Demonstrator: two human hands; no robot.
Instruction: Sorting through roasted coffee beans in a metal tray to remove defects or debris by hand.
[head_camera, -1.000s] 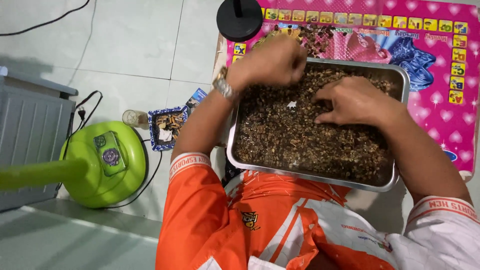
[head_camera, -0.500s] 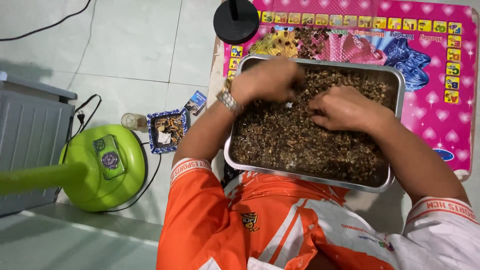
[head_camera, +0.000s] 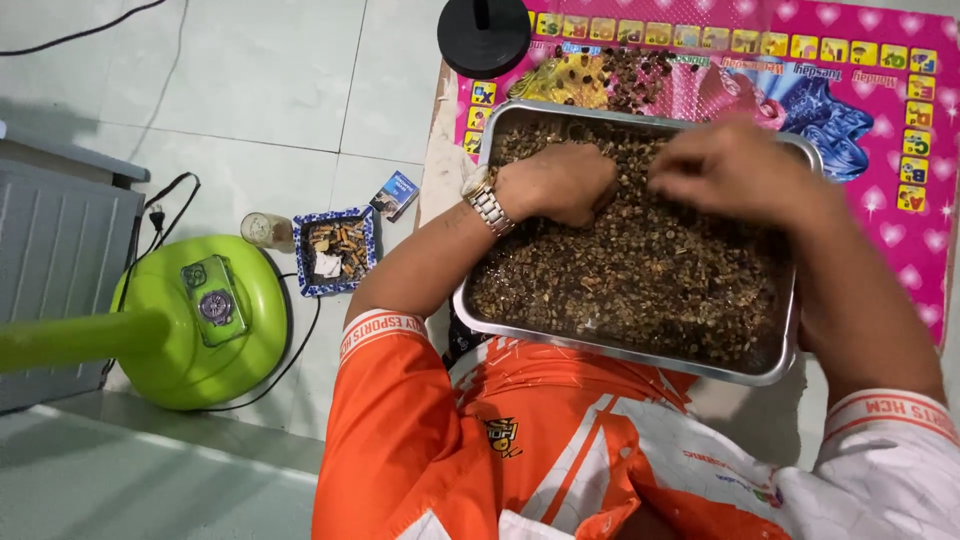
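A steel tray (head_camera: 620, 352) rests in front of me, filled with small brown beans (head_camera: 640, 270). My left hand (head_camera: 555, 180), with a metal wristwatch, is dug into the beans near the tray's far left, its fingers curled into them. My right hand (head_camera: 735, 160) is blurred and hovers over the tray's far right side, fingers bent toward the left hand; whether it holds anything is unclear. A small heap of darker beans (head_camera: 630, 75) lies on the pink play mat (head_camera: 880, 130) just beyond the tray.
A black round base (head_camera: 484, 35) stands at the mat's far left corner. On the tiled floor to the left are a green fan base (head_camera: 200, 325), a blue patterned dish (head_camera: 335, 250) of butts, a small glass (head_camera: 262, 231), a blue packet (head_camera: 396, 193) and a grey box (head_camera: 55, 270).
My right hand has lifted off the beans and moved toward the tray's far edge. My left hand has come down from the far rim into the beans.
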